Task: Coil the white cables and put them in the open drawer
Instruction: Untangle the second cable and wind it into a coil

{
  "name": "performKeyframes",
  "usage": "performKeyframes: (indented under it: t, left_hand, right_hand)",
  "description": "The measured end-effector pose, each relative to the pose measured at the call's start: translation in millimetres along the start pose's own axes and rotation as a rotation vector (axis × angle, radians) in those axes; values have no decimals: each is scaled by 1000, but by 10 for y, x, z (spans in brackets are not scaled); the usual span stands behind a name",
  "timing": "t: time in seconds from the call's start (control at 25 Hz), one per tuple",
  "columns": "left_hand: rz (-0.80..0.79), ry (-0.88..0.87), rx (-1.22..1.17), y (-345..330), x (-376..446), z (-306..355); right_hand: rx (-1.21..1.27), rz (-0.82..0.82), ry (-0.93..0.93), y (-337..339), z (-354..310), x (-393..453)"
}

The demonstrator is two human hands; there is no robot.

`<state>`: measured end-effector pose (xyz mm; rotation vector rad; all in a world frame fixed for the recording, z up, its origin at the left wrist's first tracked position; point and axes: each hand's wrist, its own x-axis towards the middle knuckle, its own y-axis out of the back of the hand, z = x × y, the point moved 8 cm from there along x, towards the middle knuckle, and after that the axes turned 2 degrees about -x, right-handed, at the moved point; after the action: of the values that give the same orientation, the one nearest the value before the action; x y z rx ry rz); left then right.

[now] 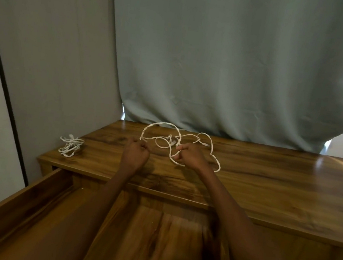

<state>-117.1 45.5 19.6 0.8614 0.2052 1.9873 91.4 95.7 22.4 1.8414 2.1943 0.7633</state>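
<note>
While both hands curl, left fingers (140,147) pinch loose white cable (177,143), right fingers (179,152) too.

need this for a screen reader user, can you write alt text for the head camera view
Two hands work a loose, tangled white cable on a wooden table: the left hand grips one strand, the right hand pinches another. A second bundled white cable lies at the table's left corner, and the open drawer below holds no cable.
</note>
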Motion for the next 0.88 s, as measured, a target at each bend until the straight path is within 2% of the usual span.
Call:
performKeyframes:
  t: [0.04,0.12,0.24,0.36,0.48,0.6,0.72,0.88]
  left_hand:
    - [25,7,-78,31,-55,-7]
    - [-46,108,-279,-22,-126,-37]
    - [-159,322,-515,-86,-196,-111]
    - [-154,372,-588,-87,-233,-189]
    - [-109,412,-636,-107,-255,-253]
    - [-3,424,-590,-43,-218,-381]
    - [141,398,-328,154,-146,-565]
    - [157,402,-121,247,-142,-655]
  right_hand:
    - [39,-70,-10,-131,-93,-49]
    - [55,-176,17,-355,-263,-130]
    - [-138,-247,136,-596,-357,-177]
    - [-205,-252,279,-611,-387,-287]
    - [-259,-93,361,-259,-303,-328]
    - [-392,-20,304,140,54,-250]
    - [-650,-76,255,285,364,-325]
    - [-648,-83,351,207,394,-404]
